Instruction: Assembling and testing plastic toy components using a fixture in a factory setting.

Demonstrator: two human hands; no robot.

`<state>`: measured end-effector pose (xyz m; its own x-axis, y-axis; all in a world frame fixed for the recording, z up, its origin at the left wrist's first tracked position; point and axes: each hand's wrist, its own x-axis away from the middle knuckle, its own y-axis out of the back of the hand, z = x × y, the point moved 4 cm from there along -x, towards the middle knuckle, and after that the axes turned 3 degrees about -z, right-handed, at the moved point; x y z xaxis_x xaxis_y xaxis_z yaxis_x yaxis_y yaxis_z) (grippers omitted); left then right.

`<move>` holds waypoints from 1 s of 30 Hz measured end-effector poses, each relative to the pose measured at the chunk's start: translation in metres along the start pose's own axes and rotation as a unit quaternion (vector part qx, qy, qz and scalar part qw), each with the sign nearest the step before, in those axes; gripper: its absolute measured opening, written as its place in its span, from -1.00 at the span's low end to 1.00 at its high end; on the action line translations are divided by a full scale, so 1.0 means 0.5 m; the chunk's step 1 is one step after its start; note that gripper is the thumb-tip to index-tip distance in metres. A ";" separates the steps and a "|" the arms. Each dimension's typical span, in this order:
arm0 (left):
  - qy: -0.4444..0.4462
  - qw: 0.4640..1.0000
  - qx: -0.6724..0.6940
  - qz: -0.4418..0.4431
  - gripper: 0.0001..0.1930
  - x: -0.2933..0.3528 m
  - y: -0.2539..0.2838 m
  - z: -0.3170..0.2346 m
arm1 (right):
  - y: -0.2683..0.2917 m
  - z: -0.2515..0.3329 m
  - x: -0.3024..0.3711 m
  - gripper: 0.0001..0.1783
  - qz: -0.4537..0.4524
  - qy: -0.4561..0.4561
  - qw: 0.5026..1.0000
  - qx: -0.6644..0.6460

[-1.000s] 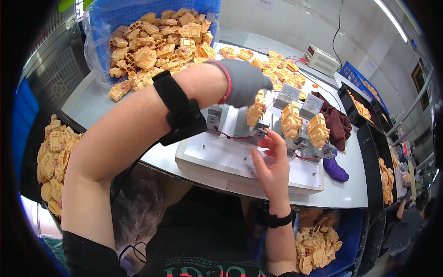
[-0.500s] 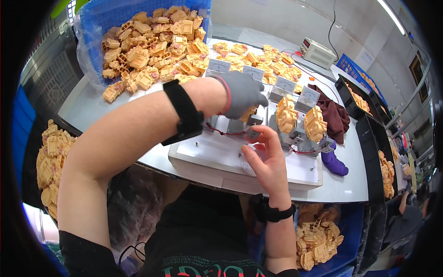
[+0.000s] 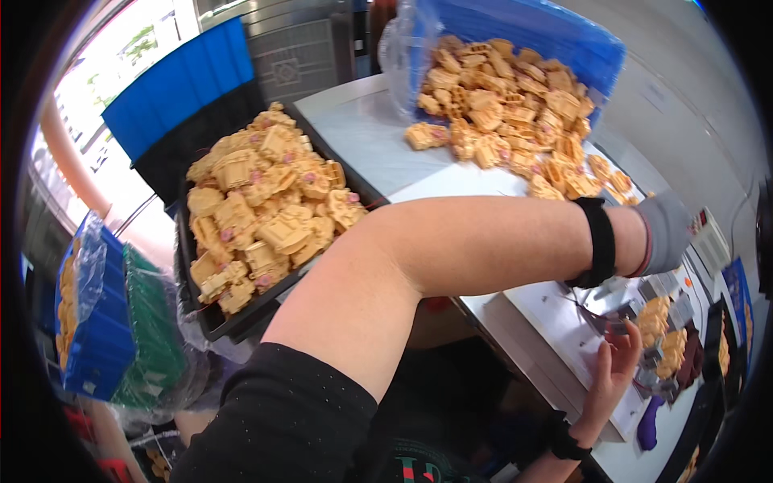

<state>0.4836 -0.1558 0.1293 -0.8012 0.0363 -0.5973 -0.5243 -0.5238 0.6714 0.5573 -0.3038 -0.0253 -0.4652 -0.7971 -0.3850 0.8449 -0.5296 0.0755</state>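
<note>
While the fingers of the gloved left hand [image 3: 667, 231] are hidden, so its grip cannot be told, the bare right hand [image 3: 617, 362] is half curled, thumb apart from fingers, near two yellow plastic housings [image 3: 654, 316] mounted over a white board [image 3: 555, 324]. They look light, stiff and fairly smooth; broad side walls seem the safest hold, thin ribs likelier to snap.

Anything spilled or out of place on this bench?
Yes: the blue plastic crate looks tipped, its open side toward the white tabletop, with yellow moulded plastic parts spilling out loosely; possibly deliberate. A soft-looking purple item, possibly a glove, lies stray on the same tabletop.
</note>
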 end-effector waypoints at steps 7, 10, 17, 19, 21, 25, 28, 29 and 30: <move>0.195 0.970 -0.145 0.022 -0.87 0.328 0.186 0.260 | 0.022 -0.015 -0.006 -0.31 -0.004 0.021 1.000 0.020; 0.391 0.879 -0.253 0.099 -0.79 0.594 0.259 0.370 | 0.020 -0.010 -0.006 -0.30 -0.009 0.015 0.999 0.035; 0.679 0.639 -0.292 0.214 -0.51 1.027 0.412 0.443 | 0.035 0.001 -0.002 -0.31 -0.010 0.019 0.998 0.054; 0.684 0.616 -0.287 0.265 -0.31 1.004 0.411 0.433 | 0.020 0.010 -0.001 -0.32 -0.017 0.013 0.998 0.065; 0.586 0.635 -0.423 0.271 -0.20 1.080 0.450 0.466 | 0.001 0.019 0.002 -0.35 -0.006 0.006 0.999 0.050; 0.359 0.853 -0.362 0.110 -0.27 0.856 0.351 0.463 | 0.042 0.056 0.038 -0.48 -0.033 0.057 0.979 0.191; 0.264 0.958 -0.103 -0.042 -0.36 0.612 0.186 0.348 | 0.098 0.084 0.055 -0.62 -0.092 0.053 0.941 0.320; 0.246 0.965 -0.015 -0.083 -0.38 0.542 0.146 0.291 | 0.120 0.090 0.060 -0.67 -0.099 0.044 0.917 0.385; 0.223 0.973 -0.014 -0.062 -0.38 0.477 0.121 0.225 | 0.136 0.090 0.059 -0.77 -0.088 0.035 0.918 0.386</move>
<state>0.2283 -0.0830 0.0772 -0.5240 -0.2685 -0.8083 -0.5963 -0.5619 0.5732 0.5890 -0.3762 0.0099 -0.5355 -0.6739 -0.5090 0.3073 -0.7169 0.6258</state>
